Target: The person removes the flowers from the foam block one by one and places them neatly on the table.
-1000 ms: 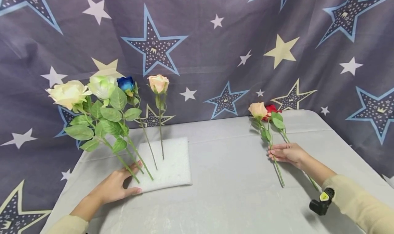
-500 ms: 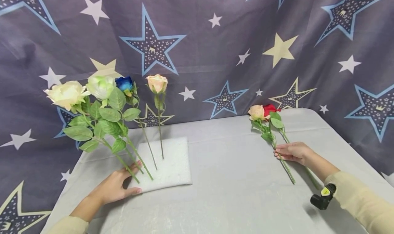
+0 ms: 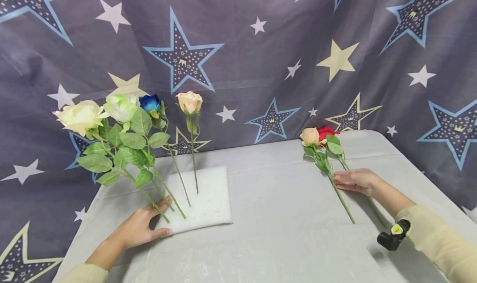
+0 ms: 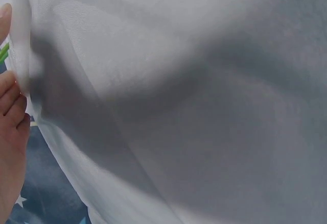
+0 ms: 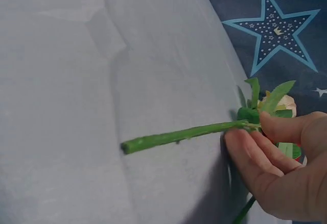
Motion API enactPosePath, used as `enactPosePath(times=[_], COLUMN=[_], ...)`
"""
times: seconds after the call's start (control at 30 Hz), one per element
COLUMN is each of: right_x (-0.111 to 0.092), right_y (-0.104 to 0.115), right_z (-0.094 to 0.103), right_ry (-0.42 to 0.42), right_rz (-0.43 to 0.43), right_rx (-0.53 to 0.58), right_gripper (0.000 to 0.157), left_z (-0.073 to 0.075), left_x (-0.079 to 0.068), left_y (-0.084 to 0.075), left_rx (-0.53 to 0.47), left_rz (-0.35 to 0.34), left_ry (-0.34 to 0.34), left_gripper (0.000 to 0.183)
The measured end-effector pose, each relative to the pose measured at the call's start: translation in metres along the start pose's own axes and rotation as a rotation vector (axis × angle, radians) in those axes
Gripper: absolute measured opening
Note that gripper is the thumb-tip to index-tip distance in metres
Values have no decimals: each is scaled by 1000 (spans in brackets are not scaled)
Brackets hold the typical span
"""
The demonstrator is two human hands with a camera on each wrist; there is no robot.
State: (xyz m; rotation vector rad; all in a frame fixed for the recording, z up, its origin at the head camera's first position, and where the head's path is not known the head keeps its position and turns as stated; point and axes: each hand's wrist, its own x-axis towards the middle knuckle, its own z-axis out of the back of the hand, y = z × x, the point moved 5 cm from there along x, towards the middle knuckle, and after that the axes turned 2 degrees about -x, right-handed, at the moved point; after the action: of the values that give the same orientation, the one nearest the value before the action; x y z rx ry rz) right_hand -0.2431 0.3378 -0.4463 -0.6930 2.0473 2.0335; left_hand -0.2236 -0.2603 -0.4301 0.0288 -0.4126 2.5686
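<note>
My left hand [image 3: 139, 228] rests at the left front corner of a white foam block [image 3: 210, 206], thumb along its front edge and fingers spread on its left side. Several artificial roses stand in the block: a cream rose [image 3: 81, 116], a pale green-white rose [image 3: 121, 108], a blue rose [image 3: 150, 104] and a peach rose [image 3: 189, 102]. On the right, my right hand [image 3: 358, 181] pinches the stem [image 5: 179, 135] of another peach rose [image 3: 310, 137] between thumb and fingers. A red rose [image 3: 327, 132] lies beside it, its stem passing partly behind my hand and forearm.
A grey cloth [image 3: 275, 233] covers the table. Behind it hangs a dark curtain [image 3: 238, 59] printed with stars. A small black camera [image 3: 393, 235] is strapped on my right wrist. The tall roses lean left over the block and my left hand.
My right hand has shifted slightly right along with the peach rose's stem, whose lower end swung right, then slightly back. My left hand and the foam block stay put.
</note>
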Motion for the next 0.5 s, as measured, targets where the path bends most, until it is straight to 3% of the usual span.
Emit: enactPosePath(times=[0.1, 0.3, 0.5], right_x=[-1, -9, -10], right_y=[5, 14, 28], right_z=[-1, -6, -27], right_ry=[-9, -48, 11], right_rz=[2, 18, 41], right_rx=[2, 66, 93], right_gripper=[68, 64, 65], left_z=[-1, -2, 1], left_x=[-1, -1, 0], left_y=[0, -2, -2], left_rx=[0, 12, 16], left_rz=[2, -15, -10], left_ry=[-5, -7, -5], left_gripper=[84, 85, 84])
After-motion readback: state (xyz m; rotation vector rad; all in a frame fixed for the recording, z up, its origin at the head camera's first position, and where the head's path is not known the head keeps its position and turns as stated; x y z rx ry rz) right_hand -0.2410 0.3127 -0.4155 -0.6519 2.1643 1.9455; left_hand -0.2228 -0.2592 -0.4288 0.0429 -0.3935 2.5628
